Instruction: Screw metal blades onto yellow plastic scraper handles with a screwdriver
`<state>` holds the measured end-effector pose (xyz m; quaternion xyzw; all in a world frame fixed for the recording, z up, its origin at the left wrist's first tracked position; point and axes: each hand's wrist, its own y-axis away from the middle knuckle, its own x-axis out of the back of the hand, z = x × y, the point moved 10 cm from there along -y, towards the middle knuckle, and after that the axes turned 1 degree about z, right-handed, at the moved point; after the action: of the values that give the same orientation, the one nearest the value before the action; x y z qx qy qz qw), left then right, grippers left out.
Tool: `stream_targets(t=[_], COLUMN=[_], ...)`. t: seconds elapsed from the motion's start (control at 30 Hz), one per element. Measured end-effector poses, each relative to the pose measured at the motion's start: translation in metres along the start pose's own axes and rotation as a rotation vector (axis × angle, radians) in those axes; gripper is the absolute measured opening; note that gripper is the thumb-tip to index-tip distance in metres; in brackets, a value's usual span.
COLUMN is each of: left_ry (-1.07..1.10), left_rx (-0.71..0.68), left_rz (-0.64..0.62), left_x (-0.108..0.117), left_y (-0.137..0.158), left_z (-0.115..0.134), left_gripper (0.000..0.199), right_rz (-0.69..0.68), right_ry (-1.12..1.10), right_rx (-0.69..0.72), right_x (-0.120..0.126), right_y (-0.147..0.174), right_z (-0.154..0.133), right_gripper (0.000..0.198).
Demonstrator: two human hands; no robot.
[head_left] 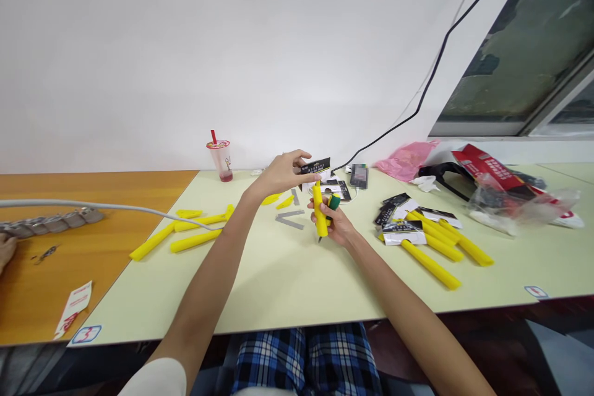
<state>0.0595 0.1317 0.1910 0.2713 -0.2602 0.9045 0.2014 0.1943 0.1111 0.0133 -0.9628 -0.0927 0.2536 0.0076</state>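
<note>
My left hand (284,172) pinches a small black-and-white printed card (316,166) between thumb and fingers, just above the top end of a yellow tube-shaped handle (320,213). Wrapped round that upright handle is my right hand (341,227), which also holds a screwdriver (333,201) with a green and black grip; a thin dark tip pokes out below. Flat grey metal strips (291,223) and small yellow pieces (285,202) lie on the table left of the hands. More printed cards (334,189) lie behind them.
Several yellow handles (197,240) lie at left; others with cards attached (429,263) are piled at right. A lidded cup (220,161) stands near the wall. A grey cable (116,206) crosses from the left. A pink bag (406,161) and red package (492,167) sit back right.
</note>
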Motion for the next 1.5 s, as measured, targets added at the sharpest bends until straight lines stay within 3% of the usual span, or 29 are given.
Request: stream_targets(t=[0.2,0.37,0.53,0.8,1.03,1.2,1.37,1.5], left_ry=[0.016,0.073,0.034,0.172,0.123,0.134,0.233,0.31], left_rx=[-0.137,-0.145,-0.128,-0.102,-0.257,-0.269,-0.221,-0.066], left_rz=[0.056,0.085,0.118,-0.018,-0.098,-0.076,-0.172,-0.195], left_x=[0.011,0.011,0.014,0.013,0.011,0.013,0.006,0.001], left_y=[0.001,-0.002,-0.003,0.001,0.006,0.004,0.003,0.004], left_z=[0.014,0.012,0.008,0.01,0.028,0.02,0.014,0.005], left_gripper=[0.048,0.04,0.049,0.058,0.015,0.024,0.016,0.041], right_rz=[-0.021,-0.032,-0.09,-0.158,-0.228,-0.246,-0.207,-0.154], right_ry=[-0.008,-0.014,-0.059,-0.041,-0.015,-0.004,0.011,0.02], right_rx=[-0.024,-0.045,-0.094,-0.068,-0.076,-0.066,-0.05,-0.04], right_x=[0.0,0.002,-0.005,-0.008,-0.012,-0.013,-0.006,0.0], right_y=[0.001,0.001,0.004,0.007,0.007,0.004,0.002,0.001], right_z=[0.003,0.005,0.003,0.0,0.004,0.01,0.01,0.007], right_gripper=[0.065,0.06,0.049,0.044,0.053,0.058,0.061,0.063])
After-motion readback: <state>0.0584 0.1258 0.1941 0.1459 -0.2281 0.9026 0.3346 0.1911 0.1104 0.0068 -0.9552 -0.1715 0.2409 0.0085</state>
